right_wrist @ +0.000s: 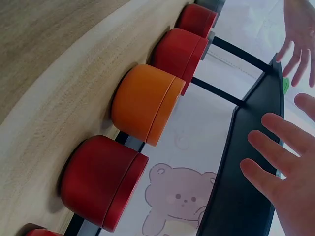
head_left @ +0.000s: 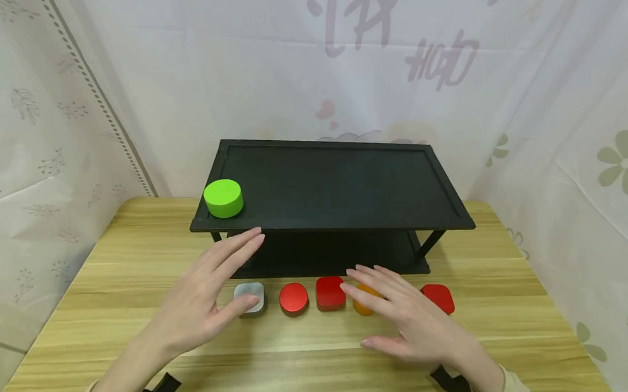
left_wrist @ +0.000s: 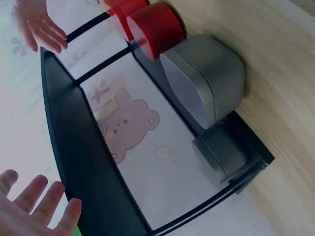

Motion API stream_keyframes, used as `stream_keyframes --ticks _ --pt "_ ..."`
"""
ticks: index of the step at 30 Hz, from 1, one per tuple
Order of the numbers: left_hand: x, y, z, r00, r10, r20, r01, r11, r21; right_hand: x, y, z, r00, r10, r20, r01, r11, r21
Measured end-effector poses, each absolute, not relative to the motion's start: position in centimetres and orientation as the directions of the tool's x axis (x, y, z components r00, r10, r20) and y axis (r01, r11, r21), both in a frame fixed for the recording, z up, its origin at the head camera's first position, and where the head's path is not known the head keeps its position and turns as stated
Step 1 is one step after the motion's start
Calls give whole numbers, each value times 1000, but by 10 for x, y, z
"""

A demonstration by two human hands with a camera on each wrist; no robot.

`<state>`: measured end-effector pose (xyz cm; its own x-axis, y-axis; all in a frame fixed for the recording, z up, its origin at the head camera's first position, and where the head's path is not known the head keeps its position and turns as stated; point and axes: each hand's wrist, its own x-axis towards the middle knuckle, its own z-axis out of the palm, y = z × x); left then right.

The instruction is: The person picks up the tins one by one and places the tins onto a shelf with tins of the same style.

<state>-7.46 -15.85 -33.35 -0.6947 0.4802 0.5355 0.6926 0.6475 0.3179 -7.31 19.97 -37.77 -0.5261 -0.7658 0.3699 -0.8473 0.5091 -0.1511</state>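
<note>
My left hand hovers palm down at the shelf's left front, fingers extended, holding nothing. Below its thumb stands a silver square tin. To the right come a round red tin, a square red tin and an orange tin. My right hand is spread over the row's right part, also holding nothing, partly covering the orange tin. Another red tin, hidden by this hand in the head view, shows in the right wrist view. A red tin ends the row.
A black two-tier shelf stands behind the row on the wooden table. A round green tin sits on its top left. Inside the lower tier's left end is a grey tin. Patterned cloth hangs behind and at both sides.
</note>
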Motion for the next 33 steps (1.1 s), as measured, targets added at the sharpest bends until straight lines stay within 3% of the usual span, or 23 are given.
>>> stream_keyframes --ticks 11,17,33 --pt "-75 -176 -333 -753 364 548 625 658 421 -78 200 -380 -601 -725 336 -798 571 -195" --pt "-72 -184 -330 -784 315 535 587 659 471 -82 202 -384 -610 -712 348 -790 580 -197" --pt "-74 -197 -330 -760 257 597 612 592 524 -87 203 -391 -632 -694 346 -772 603 -201"
